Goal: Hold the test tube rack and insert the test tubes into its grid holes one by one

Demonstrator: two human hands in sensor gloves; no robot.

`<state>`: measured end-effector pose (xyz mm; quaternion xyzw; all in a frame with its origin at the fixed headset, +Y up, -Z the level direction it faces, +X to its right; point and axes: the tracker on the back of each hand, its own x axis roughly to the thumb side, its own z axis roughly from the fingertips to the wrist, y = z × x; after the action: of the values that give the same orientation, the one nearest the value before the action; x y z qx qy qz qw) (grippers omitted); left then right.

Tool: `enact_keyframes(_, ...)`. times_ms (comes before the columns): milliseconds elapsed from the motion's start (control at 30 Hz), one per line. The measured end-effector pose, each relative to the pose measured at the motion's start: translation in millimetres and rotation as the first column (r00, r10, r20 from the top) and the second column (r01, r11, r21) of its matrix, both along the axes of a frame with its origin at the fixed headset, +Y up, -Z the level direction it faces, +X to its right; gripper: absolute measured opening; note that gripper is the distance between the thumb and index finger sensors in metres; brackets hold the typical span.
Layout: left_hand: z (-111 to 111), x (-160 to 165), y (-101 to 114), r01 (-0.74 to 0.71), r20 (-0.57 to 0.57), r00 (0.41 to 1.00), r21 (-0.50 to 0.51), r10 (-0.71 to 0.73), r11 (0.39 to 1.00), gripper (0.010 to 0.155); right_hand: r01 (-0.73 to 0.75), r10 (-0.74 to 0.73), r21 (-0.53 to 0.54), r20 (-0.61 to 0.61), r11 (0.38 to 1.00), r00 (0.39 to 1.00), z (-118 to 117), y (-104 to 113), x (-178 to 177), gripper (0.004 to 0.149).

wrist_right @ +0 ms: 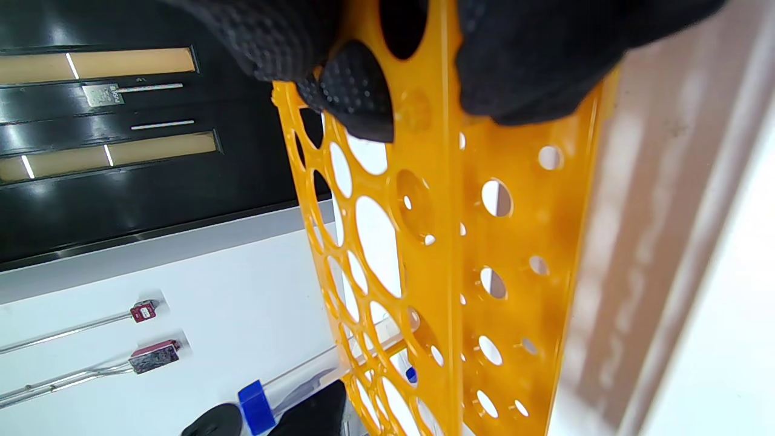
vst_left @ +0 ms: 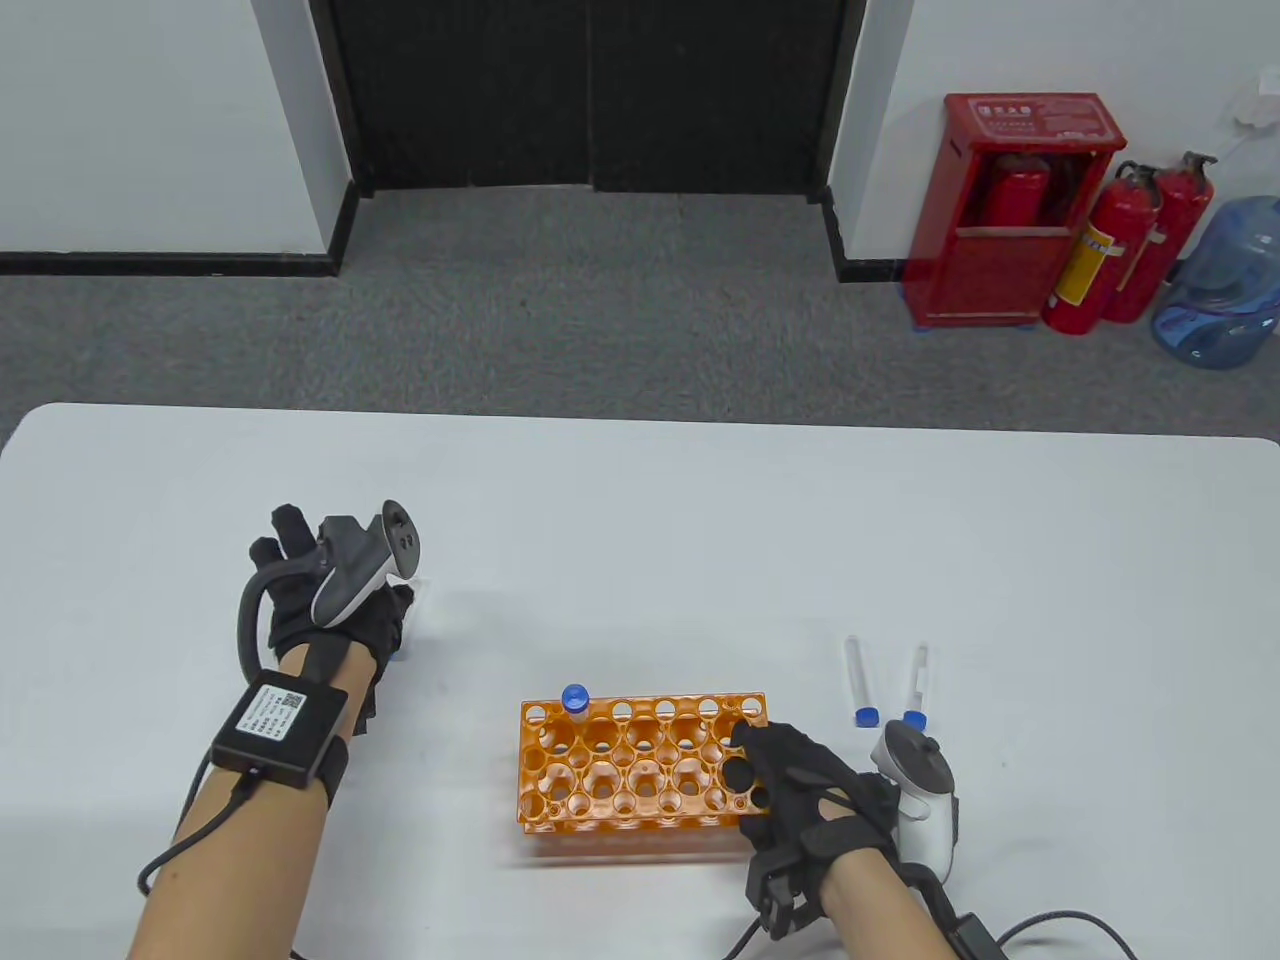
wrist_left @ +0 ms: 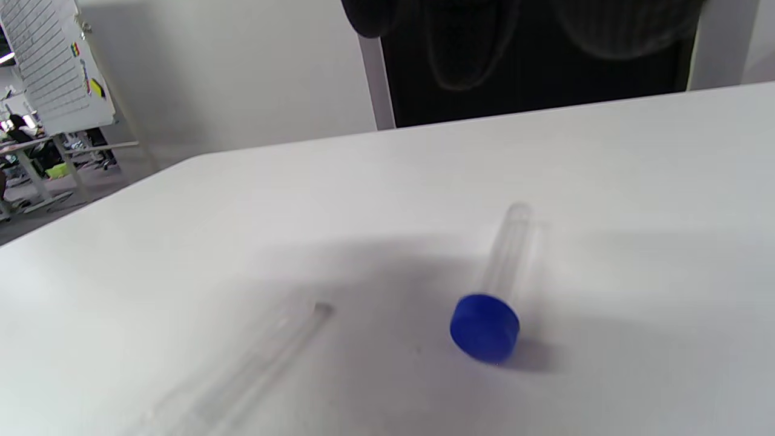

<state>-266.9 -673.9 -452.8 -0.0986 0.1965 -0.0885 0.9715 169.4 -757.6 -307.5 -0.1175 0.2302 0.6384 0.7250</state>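
The orange test tube rack stands near the table's front edge. One blue-capped tube stands in its back left hole. My right hand grips the rack's right end; the right wrist view shows the fingers clamped on the orange plates. Two more blue-capped tubes lie just beyond my right hand. My left hand is at the table's left, holding nothing. In the left wrist view its fingers hang above a blue-capped tube and another clear tube, both lying on the table.
The white table runs wide behind the rack. Beyond its far edge are grey carpet, a dark door, and red fire extinguishers with a blue water jug at the far right.
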Motion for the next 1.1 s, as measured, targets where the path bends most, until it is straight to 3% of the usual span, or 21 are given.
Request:
enact_keyframes(100,-9,0,-26,0.017,-0.057,0.998,-0.097,-0.023,0.995,0.062,-0.002,0.002,-0.003,-0.001,1.000,1.000,0,0,0,0.047)
enact_keyframes(333,-18,-4,-66,0.043,-0.133,0.989,-0.179,-0.068,0.983,0.066,-0.007,0.007,0.002,-0.013,1.000,1.000,0,1,0,0.047)
enact_keyframes(433,-20,-4,-74,-0.017,-0.168,0.986,-0.206,-0.018,0.978,0.063,-0.009,0.009,0.000,-0.013,1.000,1.000,0,1,0,0.047)
enact_keyframes(600,-23,1,-77,-0.010,-0.132,0.991,-0.183,-0.015,0.983,0.055,-0.012,0.012,0.000,-0.014,1.000,1.000,0,2,0,0.047)
enact_keyframes(733,-19,10,-45,0.050,-0.031,0.998,-0.075,-0.052,0.996,0.054,-0.004,0.004,0.000,-0.010,1.000,1.000,0,3,0,0.047)
enact_keyframes(767,-16,13,-25,0.096,0.043,0.994,-0.005,-0.096,0.995,0.054,-0.003,0.003,-0.001,-0.007,1.000,1.000,-1,3,0,0.047)
enact_keyframes(867,-2,19,21,0.123,0.126,0.982,0.125,-0.139,0.984,0.054,-0.003,0.003,-0.005,0.002,1.000,1.000,-1,2,2,0.047)
enact_keyframes(967,20,21,65,-0.085,0.269,0.963,0.210,0.026,0.974,0.053,0.009,-0.008,-0.011,0.017,1.000,1.000,-1,2,4,0.047)
enact_keyframes(1100,57,26,110,-0.292,0.442,0.889,0.338,0.123,0.895,0.046,0.015,-0.015,-0.005,0.028,1.000,1.000,-1,3,6,0.047)
